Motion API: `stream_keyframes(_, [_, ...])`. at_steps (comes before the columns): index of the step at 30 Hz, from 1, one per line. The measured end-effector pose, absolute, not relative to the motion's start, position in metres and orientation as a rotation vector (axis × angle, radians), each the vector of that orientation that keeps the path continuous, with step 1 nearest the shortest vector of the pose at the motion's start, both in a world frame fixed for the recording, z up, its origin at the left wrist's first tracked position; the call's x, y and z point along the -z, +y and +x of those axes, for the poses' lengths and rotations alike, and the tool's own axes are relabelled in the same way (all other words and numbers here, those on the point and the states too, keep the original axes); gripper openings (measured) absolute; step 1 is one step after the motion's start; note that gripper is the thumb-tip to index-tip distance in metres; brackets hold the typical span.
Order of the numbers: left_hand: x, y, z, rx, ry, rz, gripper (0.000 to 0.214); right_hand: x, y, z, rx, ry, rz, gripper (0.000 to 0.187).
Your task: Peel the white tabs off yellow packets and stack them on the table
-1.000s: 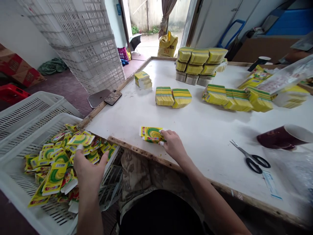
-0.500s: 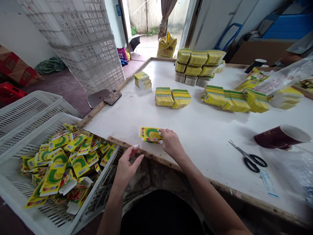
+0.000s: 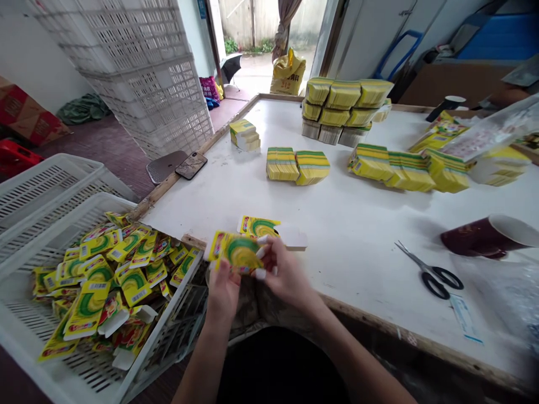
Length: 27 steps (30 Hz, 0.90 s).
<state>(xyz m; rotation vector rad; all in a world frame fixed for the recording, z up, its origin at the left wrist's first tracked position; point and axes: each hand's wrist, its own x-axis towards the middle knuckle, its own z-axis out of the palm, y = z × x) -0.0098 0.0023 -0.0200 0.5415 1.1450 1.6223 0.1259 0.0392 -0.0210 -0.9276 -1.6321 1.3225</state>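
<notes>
Both hands hold one flat yellow-and-green carton (image 3: pixel 236 251) in front of me, just off the table's near edge. My left hand (image 3: pixel 222 287) grips its lower left side. My right hand (image 3: pixel 281 275) pinches its right end with white-tipped fingers. Behind it, a small pile of the same flat cartons (image 3: pixel 260 225) lies on the white table (image 3: pixel 353 224). To my left, a white slotted crate (image 3: pixel 25 292) holds several folded cartons (image 3: pixel 105 269) in a loose heap.
Bundles of flat cartons (image 3: pixel 297 165) and a taller stack (image 3: pixel 343 109) sit further back. Scissors (image 3: pixel 433 272) and a dark red cup (image 3: pixel 488 235) on its side lie to the right. Two phones (image 3: pixel 179 165) rest at the left edge, with stacked white crates (image 3: pixel 143 73) behind them.
My left hand came from the crate to the table edge. My right hand lifted a carton off the small pile, and both hands now hold it.
</notes>
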Motion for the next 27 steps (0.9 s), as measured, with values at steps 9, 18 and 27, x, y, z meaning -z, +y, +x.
stream_keyframes(9, [0.004,0.001,0.004,-1.905,0.884,0.300,0.048,0.013,0.009,0.108,-1.812,-1.366,-0.750,0.047])
stream_keyframes(18, [0.037,-0.014,-0.008,-1.623,1.321,0.778,0.026,0.014,0.029,0.134,-1.486,-1.483,-0.840,0.017])
stream_keyframes(27, [-0.001,-0.014,-0.043,-1.354,1.510,1.280,0.075,0.007,0.036,0.163,-0.570,-2.175,-0.896,0.019])
